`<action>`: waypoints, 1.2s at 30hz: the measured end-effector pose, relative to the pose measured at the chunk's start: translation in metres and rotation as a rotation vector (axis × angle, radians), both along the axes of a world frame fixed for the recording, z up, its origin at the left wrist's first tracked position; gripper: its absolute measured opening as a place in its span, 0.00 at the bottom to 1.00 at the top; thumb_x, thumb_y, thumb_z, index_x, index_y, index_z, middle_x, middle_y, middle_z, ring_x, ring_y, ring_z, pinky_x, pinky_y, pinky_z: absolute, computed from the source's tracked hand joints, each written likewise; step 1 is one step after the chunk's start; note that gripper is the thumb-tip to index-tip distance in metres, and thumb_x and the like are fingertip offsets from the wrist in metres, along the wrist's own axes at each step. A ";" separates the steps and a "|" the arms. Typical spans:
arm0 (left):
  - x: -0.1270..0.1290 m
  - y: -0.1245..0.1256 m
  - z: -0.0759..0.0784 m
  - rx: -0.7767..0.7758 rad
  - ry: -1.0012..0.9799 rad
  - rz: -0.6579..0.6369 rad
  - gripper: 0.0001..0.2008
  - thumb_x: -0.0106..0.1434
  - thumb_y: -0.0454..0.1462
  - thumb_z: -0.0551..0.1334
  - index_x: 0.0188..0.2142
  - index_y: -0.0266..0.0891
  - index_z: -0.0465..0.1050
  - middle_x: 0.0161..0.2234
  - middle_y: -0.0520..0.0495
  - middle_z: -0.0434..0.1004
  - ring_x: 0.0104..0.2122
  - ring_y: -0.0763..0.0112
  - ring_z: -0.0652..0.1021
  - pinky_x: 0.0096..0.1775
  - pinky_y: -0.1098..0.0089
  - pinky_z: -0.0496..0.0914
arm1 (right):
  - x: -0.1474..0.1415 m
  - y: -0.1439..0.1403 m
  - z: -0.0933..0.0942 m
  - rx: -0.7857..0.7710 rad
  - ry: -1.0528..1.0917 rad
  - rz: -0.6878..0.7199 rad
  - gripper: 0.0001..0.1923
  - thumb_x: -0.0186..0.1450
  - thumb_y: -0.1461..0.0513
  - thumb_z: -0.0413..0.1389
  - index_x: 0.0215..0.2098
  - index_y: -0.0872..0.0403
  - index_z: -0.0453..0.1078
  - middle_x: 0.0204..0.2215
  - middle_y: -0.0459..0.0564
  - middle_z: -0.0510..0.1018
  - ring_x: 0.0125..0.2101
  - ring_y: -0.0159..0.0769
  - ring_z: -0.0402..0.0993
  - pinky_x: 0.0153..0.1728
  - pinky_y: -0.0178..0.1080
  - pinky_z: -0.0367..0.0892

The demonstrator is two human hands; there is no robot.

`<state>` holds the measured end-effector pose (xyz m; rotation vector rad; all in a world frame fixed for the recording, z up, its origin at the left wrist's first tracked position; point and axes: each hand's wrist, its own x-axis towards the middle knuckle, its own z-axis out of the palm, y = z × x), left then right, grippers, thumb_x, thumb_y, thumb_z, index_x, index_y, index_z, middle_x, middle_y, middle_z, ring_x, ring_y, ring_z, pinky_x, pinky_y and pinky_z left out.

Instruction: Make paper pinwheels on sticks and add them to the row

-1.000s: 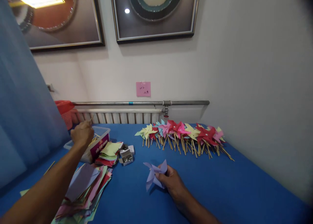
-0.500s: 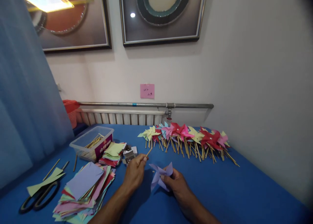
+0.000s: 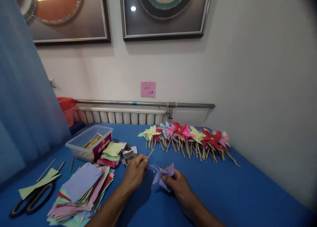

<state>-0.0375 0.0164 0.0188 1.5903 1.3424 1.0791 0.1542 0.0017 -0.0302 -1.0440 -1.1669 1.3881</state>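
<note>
My left hand (image 3: 137,171) is closed around a thin wooden stick (image 3: 150,153), whose tip pokes out above the fingers. To its right, my right hand (image 3: 178,184) pinches a purple paper pinwheel (image 3: 162,176) at its middle, the thumb lying over the centre. Stick and pinwheel are apart. A tiny pale piece (image 3: 154,171) rests on the blue cloth between the hands, too small to name. Just behind my left hand stand small open boxes (image 3: 129,155) with little shiny pieces inside.
Finished pinwheels (image 3: 183,134) lie in a row at the back right. On the left are a clear plastic box (image 3: 90,142) of sticks, stacked coloured paper (image 3: 80,184), smaller paper squares (image 3: 112,152) and black-handled scissors (image 3: 37,200) under pale green paper. A radiator (image 3: 119,116) runs behind the table.
The view has shifted slightly, so things on the left sit a little further left. Both hands keep their holds, and the purple pinwheel is turned slightly.
</note>
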 end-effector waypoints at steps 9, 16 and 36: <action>0.003 -0.002 0.000 -0.068 0.037 -0.002 0.12 0.63 0.40 0.53 0.40 0.43 0.74 0.23 0.54 0.70 0.21 0.71 0.69 0.26 0.72 0.59 | -0.002 0.003 -0.001 -0.001 0.005 -0.033 0.17 0.49 0.52 0.66 0.30 0.53 0.70 0.18 0.38 0.68 0.20 0.29 0.59 0.25 0.35 0.55; 0.005 -0.004 -0.006 0.031 0.298 -0.049 0.05 0.59 0.32 0.58 0.29 0.39 0.72 0.27 0.50 0.75 0.29 0.68 0.73 0.32 0.71 0.59 | -0.004 -0.004 0.006 -0.006 0.049 -0.069 0.18 0.49 0.54 0.68 0.33 0.55 0.73 0.19 0.40 0.72 0.20 0.29 0.62 0.24 0.33 0.56; 0.003 -0.003 -0.007 -0.138 0.095 -0.140 0.09 0.60 0.39 0.58 0.24 0.41 0.67 0.19 0.53 0.67 0.20 0.73 0.64 0.25 0.71 0.55 | -0.002 -0.002 0.019 -0.001 0.051 -0.076 0.17 0.49 0.54 0.69 0.32 0.55 0.74 0.19 0.40 0.71 0.21 0.30 0.62 0.26 0.34 0.56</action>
